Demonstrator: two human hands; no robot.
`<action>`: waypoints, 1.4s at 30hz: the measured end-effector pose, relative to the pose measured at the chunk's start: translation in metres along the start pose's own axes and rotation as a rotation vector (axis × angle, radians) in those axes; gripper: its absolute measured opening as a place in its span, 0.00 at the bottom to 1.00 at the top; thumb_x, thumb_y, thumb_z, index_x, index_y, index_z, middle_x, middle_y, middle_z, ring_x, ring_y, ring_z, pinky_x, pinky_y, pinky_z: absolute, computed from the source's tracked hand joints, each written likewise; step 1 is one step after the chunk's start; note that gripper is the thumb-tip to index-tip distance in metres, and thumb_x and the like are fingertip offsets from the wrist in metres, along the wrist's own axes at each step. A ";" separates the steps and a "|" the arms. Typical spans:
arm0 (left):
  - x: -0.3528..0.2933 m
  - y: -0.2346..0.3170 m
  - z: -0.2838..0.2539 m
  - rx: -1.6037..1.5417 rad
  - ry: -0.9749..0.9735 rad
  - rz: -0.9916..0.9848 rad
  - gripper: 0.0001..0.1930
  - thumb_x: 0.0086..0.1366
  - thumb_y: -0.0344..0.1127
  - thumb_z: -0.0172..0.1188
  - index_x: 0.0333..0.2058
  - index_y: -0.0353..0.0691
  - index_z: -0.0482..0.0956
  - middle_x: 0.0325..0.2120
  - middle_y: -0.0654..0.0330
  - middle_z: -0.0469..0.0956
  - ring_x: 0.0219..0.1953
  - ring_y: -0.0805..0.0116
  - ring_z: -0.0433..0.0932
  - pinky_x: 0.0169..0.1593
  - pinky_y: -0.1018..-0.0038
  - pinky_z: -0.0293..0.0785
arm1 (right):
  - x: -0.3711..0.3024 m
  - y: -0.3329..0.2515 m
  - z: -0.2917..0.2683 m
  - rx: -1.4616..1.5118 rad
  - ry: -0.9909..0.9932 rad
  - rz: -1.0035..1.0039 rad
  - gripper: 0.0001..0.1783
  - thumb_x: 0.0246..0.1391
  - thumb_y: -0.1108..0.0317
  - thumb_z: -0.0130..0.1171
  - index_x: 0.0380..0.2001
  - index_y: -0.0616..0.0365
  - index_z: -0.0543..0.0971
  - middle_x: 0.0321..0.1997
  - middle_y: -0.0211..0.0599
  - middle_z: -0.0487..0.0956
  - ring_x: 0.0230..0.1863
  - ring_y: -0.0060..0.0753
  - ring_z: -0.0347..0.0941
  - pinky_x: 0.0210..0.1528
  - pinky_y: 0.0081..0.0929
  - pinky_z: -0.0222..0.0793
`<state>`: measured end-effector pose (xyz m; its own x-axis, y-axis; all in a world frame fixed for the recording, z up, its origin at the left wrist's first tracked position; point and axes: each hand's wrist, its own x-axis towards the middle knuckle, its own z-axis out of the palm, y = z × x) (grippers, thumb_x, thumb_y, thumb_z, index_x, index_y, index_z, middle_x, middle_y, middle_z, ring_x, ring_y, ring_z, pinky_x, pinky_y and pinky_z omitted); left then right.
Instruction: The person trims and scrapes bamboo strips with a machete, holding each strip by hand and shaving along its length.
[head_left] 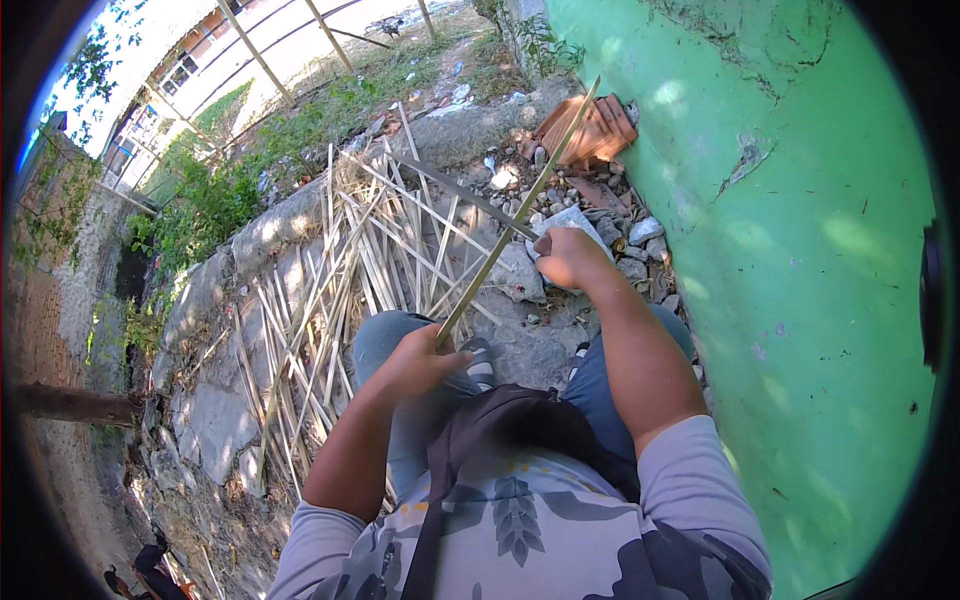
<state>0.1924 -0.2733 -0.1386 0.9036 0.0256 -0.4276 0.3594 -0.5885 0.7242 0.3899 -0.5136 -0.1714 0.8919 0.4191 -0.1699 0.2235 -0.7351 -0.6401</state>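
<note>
My left hand is closed round the lower end of a long greenish bamboo strip, which slants up and away to the right. In my right hand is the dark handle of a long knife, its blade pointing up and to the left. Blade and strip cross just beyond my right hand; whether they touch, I cannot tell. Left of my knees lies a loose pile of pale split strips, criss-crossed on the stone ground.
A green wall with peeling patches rises close on my right. Rubble and stacked orange roof tiles lie along its foot. A low stone edge runs behind the pile, with green plants beyond it.
</note>
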 end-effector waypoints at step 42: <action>-0.163 -0.075 0.035 0.030 0.312 0.003 0.13 0.63 0.35 0.68 0.39 0.36 0.75 0.16 0.67 0.68 0.19 0.77 0.65 0.25 0.74 0.62 | -0.054 -0.057 0.039 0.093 -0.149 -0.646 0.12 0.46 0.64 0.68 0.31 0.55 0.78 0.26 0.46 0.79 0.31 0.54 0.79 0.34 0.42 0.71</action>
<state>0.0097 -0.2612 -0.1418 0.9341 0.2678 -0.2361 0.3542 -0.6123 0.7069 0.3131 -0.4736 -0.1554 0.5252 0.8334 0.1719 0.6534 -0.2655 -0.7089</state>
